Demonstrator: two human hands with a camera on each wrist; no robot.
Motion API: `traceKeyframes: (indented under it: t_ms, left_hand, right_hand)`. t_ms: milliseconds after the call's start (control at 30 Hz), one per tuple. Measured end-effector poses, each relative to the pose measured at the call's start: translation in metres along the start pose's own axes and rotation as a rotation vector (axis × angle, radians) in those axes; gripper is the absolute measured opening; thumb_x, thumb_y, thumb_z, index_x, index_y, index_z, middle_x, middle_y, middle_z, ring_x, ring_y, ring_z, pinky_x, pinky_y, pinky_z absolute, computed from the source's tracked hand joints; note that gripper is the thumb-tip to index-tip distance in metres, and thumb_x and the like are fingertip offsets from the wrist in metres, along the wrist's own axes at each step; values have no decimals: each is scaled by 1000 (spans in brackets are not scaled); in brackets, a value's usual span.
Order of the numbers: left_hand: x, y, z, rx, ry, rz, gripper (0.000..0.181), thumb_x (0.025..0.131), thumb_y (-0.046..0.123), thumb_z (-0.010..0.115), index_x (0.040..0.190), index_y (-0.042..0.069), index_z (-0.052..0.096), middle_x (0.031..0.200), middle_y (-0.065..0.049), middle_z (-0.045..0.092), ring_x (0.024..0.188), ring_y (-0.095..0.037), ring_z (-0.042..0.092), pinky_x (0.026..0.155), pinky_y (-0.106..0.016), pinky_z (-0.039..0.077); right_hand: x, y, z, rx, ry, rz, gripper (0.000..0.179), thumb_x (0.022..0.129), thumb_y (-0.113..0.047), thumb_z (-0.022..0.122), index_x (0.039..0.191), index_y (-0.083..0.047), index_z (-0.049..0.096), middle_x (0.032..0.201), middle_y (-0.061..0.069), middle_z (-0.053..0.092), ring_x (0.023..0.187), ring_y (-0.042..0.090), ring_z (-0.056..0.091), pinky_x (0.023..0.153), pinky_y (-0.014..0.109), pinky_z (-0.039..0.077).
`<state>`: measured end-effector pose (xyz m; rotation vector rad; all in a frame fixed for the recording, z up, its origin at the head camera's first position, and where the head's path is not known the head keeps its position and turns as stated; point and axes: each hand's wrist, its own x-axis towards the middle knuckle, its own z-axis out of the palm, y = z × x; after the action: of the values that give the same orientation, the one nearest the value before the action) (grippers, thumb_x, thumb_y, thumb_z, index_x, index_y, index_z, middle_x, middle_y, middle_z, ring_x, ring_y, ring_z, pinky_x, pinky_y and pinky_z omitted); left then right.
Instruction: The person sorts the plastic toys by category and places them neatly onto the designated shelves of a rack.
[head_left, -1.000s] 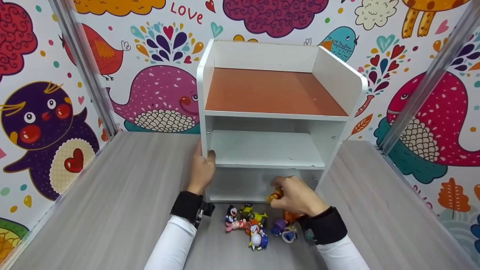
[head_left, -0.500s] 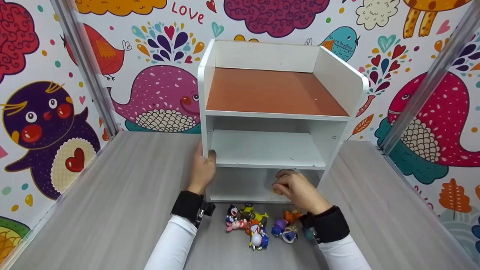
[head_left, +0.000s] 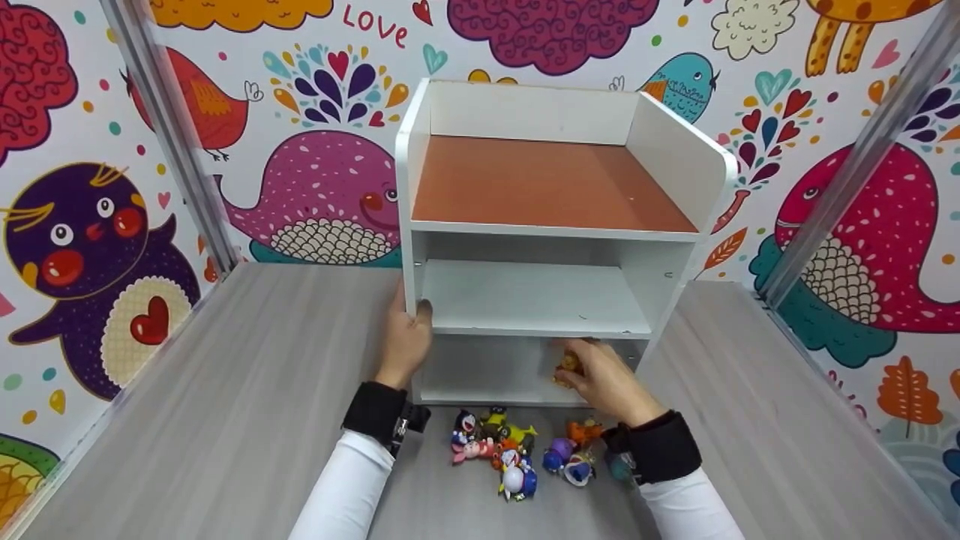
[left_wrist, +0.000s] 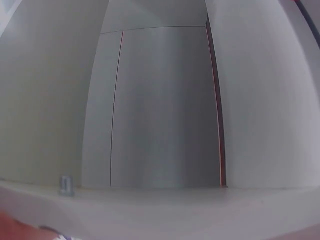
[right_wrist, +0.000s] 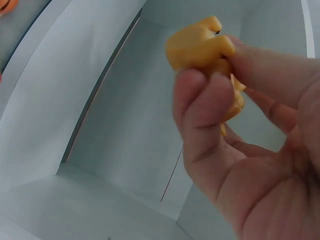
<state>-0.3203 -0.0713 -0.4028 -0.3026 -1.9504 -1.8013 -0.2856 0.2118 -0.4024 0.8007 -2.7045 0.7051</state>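
Observation:
A white shelf unit (head_left: 525, 330) with a brown top board (head_left: 540, 184) stands in front of me. My left hand (head_left: 405, 341) grips the front edge of its left side panel, the thumb on the inner side. At the right of the lowest compartment, my right hand (head_left: 600, 375) pinches a small yellow-orange toy figure (head_left: 568, 366). In the right wrist view the toy figure (right_wrist: 200, 47) sits between thumb and fingers, partly covered by them. The left wrist view looks into a shelf compartment (left_wrist: 165, 110), with a blurred bit of the hand at the lower left.
On the grey wood-grain floor before the unit lies a pile of small toy figures (head_left: 495, 450). A smaller group of figures (head_left: 574, 454) lies to its right, beside the right wrist strap (head_left: 660, 446). Cartoon-printed walls (head_left: 315, 187) surround the area.
My right hand has shifted slightly to the right at the lowest compartment and turned the yellow-orange figure about in its fingers. The left hand stays on the side panel.

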Motion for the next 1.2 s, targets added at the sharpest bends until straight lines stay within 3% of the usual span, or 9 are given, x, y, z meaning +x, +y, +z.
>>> traceKeyframes:
  t_ms: [133,367,633,933,1200]
  left_hand:
    - [-1,1,0,7,7,1,63,95,-5,41,156,-4,25,160,-26,33,151,-39,27,127,-53,19]
    - [-2,2,-1,2,15,-12,61,96,-4,41,155,-6,27,157,-29,35,148,-42,31,125,-55,22]
    - [-2,1,-1,4,15,1,61,95,-5,41,155,-6,28,157,-29,35,149,-42,30,126,-54,21]
    - [-2,1,-1,19,5,-16,60,97,-3,42,155,-3,29,157,-27,36,149,-40,29,126,-54,21]
    - [-2,2,0,11,0,-10,60,97,-4,41,156,-3,28,159,-26,34,150,-40,28,126,-54,19]
  right_hand:
    - [0,4,-1,-14,-8,49,14,87,-5,76,97,0,68,83,8,68,70,12,59,59,24,48]
    - [0,13,-1,-26,-28,49,9,83,-5,78,90,-2,73,84,8,73,70,12,62,60,22,50]
    - [-2,16,1,-57,-38,84,18,79,7,70,95,4,76,92,16,75,76,20,66,63,29,55]
    - [-2,15,4,-87,-42,215,34,77,13,73,110,6,71,95,19,72,85,31,68,72,44,58]
    - [-3,15,7,-141,-59,251,22,75,13,76,96,7,74,90,19,72,84,33,68,74,45,59]
